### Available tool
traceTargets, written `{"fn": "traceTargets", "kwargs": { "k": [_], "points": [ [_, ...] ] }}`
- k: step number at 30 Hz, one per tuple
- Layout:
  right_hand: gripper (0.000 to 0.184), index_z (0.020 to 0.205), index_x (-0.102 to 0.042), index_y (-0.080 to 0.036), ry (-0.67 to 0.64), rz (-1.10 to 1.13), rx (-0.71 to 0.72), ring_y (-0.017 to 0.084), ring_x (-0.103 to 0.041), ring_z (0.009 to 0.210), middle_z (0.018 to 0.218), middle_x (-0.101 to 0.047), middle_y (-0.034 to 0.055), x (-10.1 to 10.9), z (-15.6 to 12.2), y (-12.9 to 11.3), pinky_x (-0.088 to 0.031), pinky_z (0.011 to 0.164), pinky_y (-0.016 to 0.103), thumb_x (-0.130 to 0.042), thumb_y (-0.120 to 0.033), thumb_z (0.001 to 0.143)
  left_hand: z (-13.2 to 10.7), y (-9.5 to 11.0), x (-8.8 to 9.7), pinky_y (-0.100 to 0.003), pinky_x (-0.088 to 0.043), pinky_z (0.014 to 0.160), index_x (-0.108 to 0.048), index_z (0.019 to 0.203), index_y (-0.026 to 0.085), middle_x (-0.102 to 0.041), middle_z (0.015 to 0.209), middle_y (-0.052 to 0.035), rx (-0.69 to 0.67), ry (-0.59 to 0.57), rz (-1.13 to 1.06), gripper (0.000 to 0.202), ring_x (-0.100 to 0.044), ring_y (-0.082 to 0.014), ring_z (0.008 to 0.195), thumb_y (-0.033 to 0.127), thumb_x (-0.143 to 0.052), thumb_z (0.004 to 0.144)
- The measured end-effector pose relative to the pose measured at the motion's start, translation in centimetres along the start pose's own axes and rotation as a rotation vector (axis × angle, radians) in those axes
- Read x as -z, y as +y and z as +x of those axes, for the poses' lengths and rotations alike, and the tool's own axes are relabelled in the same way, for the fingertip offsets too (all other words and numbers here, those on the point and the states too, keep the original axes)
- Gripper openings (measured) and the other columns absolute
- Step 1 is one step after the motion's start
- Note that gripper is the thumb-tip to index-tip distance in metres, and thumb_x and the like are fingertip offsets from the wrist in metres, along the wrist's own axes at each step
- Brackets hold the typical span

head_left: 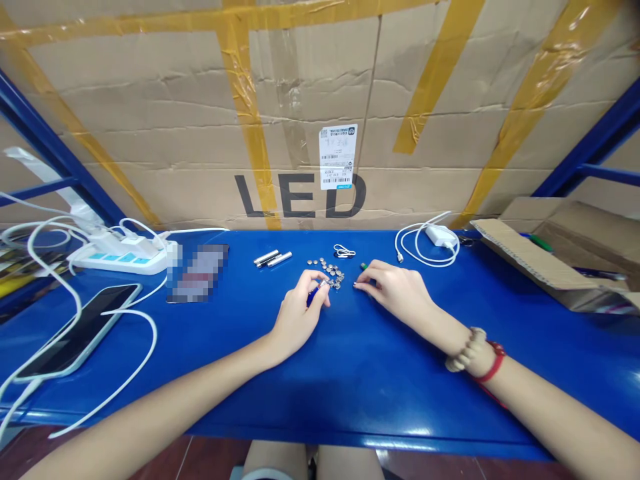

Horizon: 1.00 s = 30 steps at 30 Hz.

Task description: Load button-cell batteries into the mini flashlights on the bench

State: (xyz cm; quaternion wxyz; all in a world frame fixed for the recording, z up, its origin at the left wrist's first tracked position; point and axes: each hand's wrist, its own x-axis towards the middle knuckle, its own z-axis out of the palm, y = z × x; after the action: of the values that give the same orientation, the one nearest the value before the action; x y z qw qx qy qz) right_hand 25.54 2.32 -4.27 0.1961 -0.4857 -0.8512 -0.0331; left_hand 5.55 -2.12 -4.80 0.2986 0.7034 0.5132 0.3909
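My left hand (299, 313) rests on the blue table (350, 373), its fingers curled round a small blue cylinder (313, 295) whose silver end points at a heap of several small silver button cells (330, 272). To the right of the heap, my right hand (395, 288) lies with fingertips pinched together on the table; what they pinch is too small to make out. A tiny green piece (364, 266) lies just behind that hand. The right wrist wears a bead bracelet and a red cord.
Three silver tubes (273, 258) and a small white loop (344, 251) lie behind the heap. A white charger with cable (434, 239) sits back right, an open cardboard box (560, 260) far right. A power strip (120, 257), phone (80, 330) and white cables fill the left. A cardboard wall stands behind.
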Motion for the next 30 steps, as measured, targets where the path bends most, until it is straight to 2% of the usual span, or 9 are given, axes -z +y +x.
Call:
{"fn": "traceTargets", "kwargs": {
  "k": [2,4,7,9,13,20,24,30],
  "points": [
    [0.018,0.094,-0.064,-0.021,0.028,-0.037,0.042,0.016,-0.056,0.079,0.097,-0.060,0.0020,-0.3,0.0,-0.1,-0.037,0.056,0.025,-0.052,-0.030,0.086,0.0,0.0,-0.1,-0.023,-0.037,0.065,-0.043,0.101,0.018,-0.057,0.069,0.0031,-0.003,-0.008,-0.005,0.019,-0.052,-0.0109,0.065,0.033,-0.035,0.091],
    [0.025,0.107,-0.060,-0.020,0.050,-0.036,0.153,0.019,-0.053,0.091,0.105,-0.058,0.0045,-0.5,0.0,-0.4,-0.040,0.070,0.029,-0.051,-0.031,0.086,0.0,-0.1,-0.1,-0.022,-0.037,0.064,-0.043,0.101,0.019,-0.057,0.069,0.0035,-0.007,-0.019,0.000,0.019,-0.052,-0.0108,0.064,0.034,-0.036,0.091],
    [0.033,0.118,-0.054,-0.021,0.026,-0.014,0.325,0.022,-0.045,0.107,0.117,-0.052,0.0065,-0.8,0.0,-1.0,-0.035,0.089,0.036,-0.049,-0.031,0.088,-0.1,-0.1,-0.1,-0.022,-0.038,0.065,-0.043,0.101,0.019,-0.057,0.068,0.0036,-0.020,-0.033,0.008,0.019,-0.053,-0.0109,0.065,0.034,-0.037,0.091],
    [0.032,0.120,-0.053,-0.022,0.008,-0.003,0.367,0.022,-0.042,0.111,0.120,-0.050,0.0067,-0.9,-0.1,-1.2,-0.031,0.093,0.038,-0.047,-0.028,0.089,-0.2,-0.1,0.0,-0.022,-0.038,0.065,-0.043,0.101,0.019,-0.057,0.068,0.0036,-0.033,-0.040,0.003,0.020,-0.054,-0.0109,0.065,0.034,-0.037,0.091],
    [0.023,0.108,-0.061,-0.022,0.029,0.060,0.400,0.020,-0.044,0.107,0.114,-0.054,0.0053,-1.0,-0.1,-1.2,-0.031,0.091,0.036,-0.048,-0.023,0.089,-0.3,-0.1,0.0,-0.022,-0.039,0.065,-0.044,0.100,0.019,-0.057,0.067,0.0038,-0.043,-0.055,-0.005,0.019,-0.055,-0.0109,0.065,0.034,-0.037,0.091],
    [0.013,0.088,-0.066,-0.021,0.073,0.190,0.456,0.015,-0.050,0.088,0.093,-0.059,0.0019,-1.1,0.0,-1.3,-0.031,0.079,0.031,-0.055,-0.027,0.084,-0.2,-0.1,-0.1,-0.020,-0.039,0.063,-0.045,0.099,0.019,-0.056,0.065,0.0044,-0.062,-0.046,-0.032,0.018,-0.054,-0.0102,0.063,0.033,-0.039,0.090],
    [0.011,0.085,-0.065,-0.021,0.048,0.217,0.454,0.013,-0.049,0.081,0.086,-0.059,0.0000,-1.1,0.0,-1.4,-0.030,0.072,0.028,-0.056,-0.025,0.084,-0.3,-0.1,-0.1,-0.020,-0.039,0.064,-0.045,0.098,0.018,-0.056,0.064,0.0046,-0.071,-0.049,-0.053,0.017,-0.054,-0.0095,0.062,0.032,-0.040,0.090],
    [0.009,0.082,-0.065,-0.021,0.052,0.208,0.454,0.012,-0.049,0.077,0.082,-0.060,-0.0016,-1.0,-0.2,-1.5,-0.028,0.070,0.027,-0.056,-0.024,0.084,-0.4,0.0,0.0,-0.020,-0.039,0.065,-0.046,0.098,0.018,-0.056,0.064,0.0045,-0.070,-0.061,-0.051,0.017,-0.054,-0.0094,0.062,0.032,-0.039,0.091]
  ]
}}
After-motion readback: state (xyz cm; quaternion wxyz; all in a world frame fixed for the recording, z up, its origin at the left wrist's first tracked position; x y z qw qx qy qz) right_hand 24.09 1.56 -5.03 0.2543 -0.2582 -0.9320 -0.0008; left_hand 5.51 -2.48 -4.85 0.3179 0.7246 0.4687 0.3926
